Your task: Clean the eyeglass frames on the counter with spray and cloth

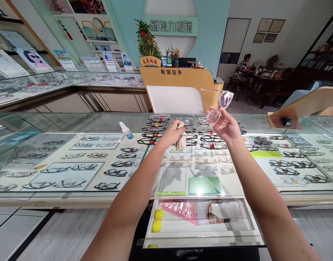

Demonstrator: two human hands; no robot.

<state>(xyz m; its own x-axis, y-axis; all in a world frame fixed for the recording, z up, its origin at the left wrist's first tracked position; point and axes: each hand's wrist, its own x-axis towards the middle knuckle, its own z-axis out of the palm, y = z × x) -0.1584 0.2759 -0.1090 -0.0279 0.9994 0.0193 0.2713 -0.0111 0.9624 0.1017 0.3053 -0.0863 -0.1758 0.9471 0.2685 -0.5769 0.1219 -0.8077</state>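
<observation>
Right hand: here the right hand [227,127] has its grip pinched on the clear-framed, round-lensed eyeglasses [226,99], up in open air over the surface; thin temples reach leftward;
Left hand: the left hand [174,134] has its grip closed around a crumpled beige cloth [181,141], soft folds hanging; a gap separates it from the eyeglasses;
Glass top: smooth, transparent surface [101,125]; bare room between the white plastic spray bottle [125,129] and the rows of dark-rimmed frames [154,135];
Front edge: below it, a white rectangular drawer [204,241] juts out between the forearms; round yellow balls [157,226] sit inside, left.
</observation>
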